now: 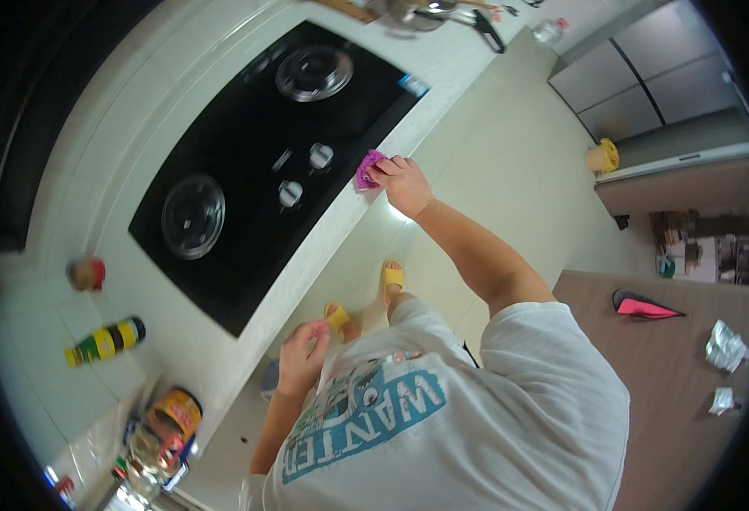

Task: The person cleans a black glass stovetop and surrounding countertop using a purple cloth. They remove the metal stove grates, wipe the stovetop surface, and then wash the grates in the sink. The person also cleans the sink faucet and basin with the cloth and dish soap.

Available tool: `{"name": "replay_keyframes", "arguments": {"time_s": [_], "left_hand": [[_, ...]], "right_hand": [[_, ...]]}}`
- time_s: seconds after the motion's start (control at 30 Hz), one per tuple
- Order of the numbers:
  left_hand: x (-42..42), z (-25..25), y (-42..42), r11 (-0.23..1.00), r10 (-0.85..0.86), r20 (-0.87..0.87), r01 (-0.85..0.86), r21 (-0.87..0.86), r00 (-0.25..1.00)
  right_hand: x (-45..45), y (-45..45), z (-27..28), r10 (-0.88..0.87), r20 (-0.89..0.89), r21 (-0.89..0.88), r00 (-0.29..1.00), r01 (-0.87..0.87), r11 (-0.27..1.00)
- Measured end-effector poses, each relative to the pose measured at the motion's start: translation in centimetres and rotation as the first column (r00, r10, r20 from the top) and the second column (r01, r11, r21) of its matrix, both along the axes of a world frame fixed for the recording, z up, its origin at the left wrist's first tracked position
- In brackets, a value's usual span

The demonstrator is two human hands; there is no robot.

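Observation:
My right hand grips a bunched purple cloth and presses it on the pale countertop strip along the front of the hob. Beyond it lies the black glass gas hob. Its two silver knobs, an upper knob and a lower knob, are left of the cloth. Each round burner, the far one and the near one, has no pot on it. Held in front of my body, my left hand has nothing in it, with thumb and fingers apart.
A pot with a black handle stands past the hob. On the other side are a yellow-and-green bottle, a red-lidded jar and an orange tin. A yellow bin is on the floor near grey cabinets.

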State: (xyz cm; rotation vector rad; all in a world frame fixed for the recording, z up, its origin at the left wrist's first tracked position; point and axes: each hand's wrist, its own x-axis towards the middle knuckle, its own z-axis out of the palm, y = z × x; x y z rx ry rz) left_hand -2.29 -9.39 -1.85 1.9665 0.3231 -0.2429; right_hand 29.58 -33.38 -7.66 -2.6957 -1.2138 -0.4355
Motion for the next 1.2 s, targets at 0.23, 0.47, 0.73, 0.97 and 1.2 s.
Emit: {"name": "replay_keyframes", "arguments": {"time_s": [0.23,0.47,0.73,0.97,1.2], "left_hand": [[12.5,3.3,-5.9,0.998,-0.065,0.016,0.065,-0.017,0.998],[26.0,3.0,-15.9,0.992,-0.08,0.062,0.086,-0.094,0.995],[39.3,4.8,-24.6,0.978,-0.192,0.09,0.198,-0.063,0.977],[49.9,3.9,-28.2,0.958,-0.259,0.126,0.271,-0.09,0.958],[62.3,5.7,-34.8,0.887,-0.405,0.211,0.438,-0.146,0.89]], "right_hand": [[12.4,-8.9,-1.6,-0.171,0.004,0.039,0.985,0.171,0.985],[24.8,-17.2,-2.1,-0.227,0.007,0.092,0.974,0.226,0.97],[35.7,-23.1,-1.6,-0.289,-0.039,0.078,0.956,0.292,0.953],[42.4,-24.1,-1.7,-0.338,-0.08,0.103,0.938,0.345,0.933],[45.3,-24.6,-0.1,-0.281,-0.265,0.047,0.922,0.304,0.952]]}}
